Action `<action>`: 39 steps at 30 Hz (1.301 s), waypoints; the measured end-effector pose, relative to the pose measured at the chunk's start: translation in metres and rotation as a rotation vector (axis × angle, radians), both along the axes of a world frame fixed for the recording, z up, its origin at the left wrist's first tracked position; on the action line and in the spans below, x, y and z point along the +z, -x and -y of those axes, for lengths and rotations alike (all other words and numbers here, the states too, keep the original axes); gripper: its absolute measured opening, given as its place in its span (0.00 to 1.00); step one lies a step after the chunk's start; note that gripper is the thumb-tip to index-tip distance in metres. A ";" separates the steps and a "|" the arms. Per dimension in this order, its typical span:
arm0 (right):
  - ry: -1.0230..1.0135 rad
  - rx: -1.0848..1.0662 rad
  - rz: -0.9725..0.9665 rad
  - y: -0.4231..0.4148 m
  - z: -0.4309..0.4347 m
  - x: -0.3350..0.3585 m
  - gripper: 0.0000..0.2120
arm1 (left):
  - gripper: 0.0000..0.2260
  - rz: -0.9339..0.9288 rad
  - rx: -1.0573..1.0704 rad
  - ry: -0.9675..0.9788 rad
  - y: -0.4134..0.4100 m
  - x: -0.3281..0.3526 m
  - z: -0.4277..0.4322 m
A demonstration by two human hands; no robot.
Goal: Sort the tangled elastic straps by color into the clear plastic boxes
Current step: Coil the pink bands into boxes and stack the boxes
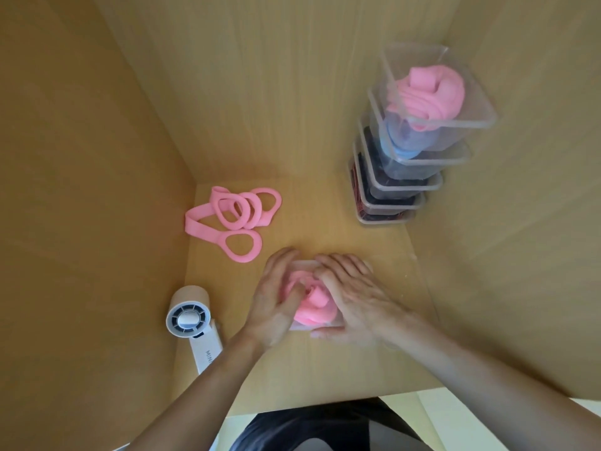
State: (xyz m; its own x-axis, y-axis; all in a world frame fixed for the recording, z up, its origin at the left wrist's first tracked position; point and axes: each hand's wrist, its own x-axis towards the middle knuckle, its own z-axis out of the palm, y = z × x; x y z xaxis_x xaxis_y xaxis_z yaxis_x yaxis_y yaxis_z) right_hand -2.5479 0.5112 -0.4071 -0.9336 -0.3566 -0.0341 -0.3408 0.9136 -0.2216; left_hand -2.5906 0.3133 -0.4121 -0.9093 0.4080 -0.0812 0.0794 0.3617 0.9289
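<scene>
a wad of pink elastic straps (pixel 313 309) sits in a small clear plastic box (pixel 304 264) on the tan wooden desk (pixel 325 369). the left hand (pixel 276 297) presses it, fingers fairly straight, thumb dug in. the right hand (pixel 356 299) lies flat, hiding the box's right side. loose pink strap loops (pixel 234 216) lie behind, a white handheld fan (pixel 192 320) to the left, stacked clear boxes (pixel 406 164) at the back right.

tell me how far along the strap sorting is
Done: the stack of clear boxes at back right looks filled, with pink straps in the top one, blue straps below and dark contents lower down. In hand: the left hand and right hand press a pink bundle into the front box. Left: a loose pile of pink straps at back left.
</scene>
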 end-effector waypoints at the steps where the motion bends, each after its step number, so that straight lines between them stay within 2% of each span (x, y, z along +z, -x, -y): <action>1: 0.032 -0.023 0.009 0.000 0.001 0.002 0.47 | 0.30 0.084 0.056 -0.065 -0.004 0.000 0.004; 3: 0.108 -0.082 0.030 0.000 0.002 0.006 0.47 | 0.38 0.155 0.092 -0.108 -0.016 -0.002 0.013; 6: 0.251 -0.161 0.097 0.000 0.002 0.013 0.47 | 0.53 0.162 0.039 -0.081 -0.034 -0.007 0.023; 8: 0.391 -0.239 0.177 -0.003 0.001 0.021 0.44 | 0.58 0.150 0.007 -0.074 -0.040 -0.011 0.025; 10: 0.513 -0.315 0.246 -0.005 -0.001 0.029 0.39 | 0.57 0.129 -0.013 -0.072 -0.040 -0.011 0.021; 14: 0.634 -0.365 0.347 -0.008 -0.001 0.039 0.34 | 0.49 0.098 0.064 -0.086 -0.037 -0.009 0.015; 25: 0.827 -0.462 0.395 -0.016 0.006 0.036 0.39 | 0.45 0.094 0.079 -0.088 -0.033 -0.010 0.021; 31: 0.796 -0.500 0.345 -0.012 -0.002 0.051 0.32 | 0.52 0.129 0.070 -0.079 -0.042 -0.017 0.031; 34: 0.801 -0.485 0.344 -0.012 -0.003 0.059 0.32 | 0.58 0.125 0.062 -0.024 -0.047 -0.019 0.030; 39: 0.783 -0.478 0.277 -0.013 -0.004 0.076 0.33 | 0.61 0.122 0.116 0.047 -0.048 -0.016 0.026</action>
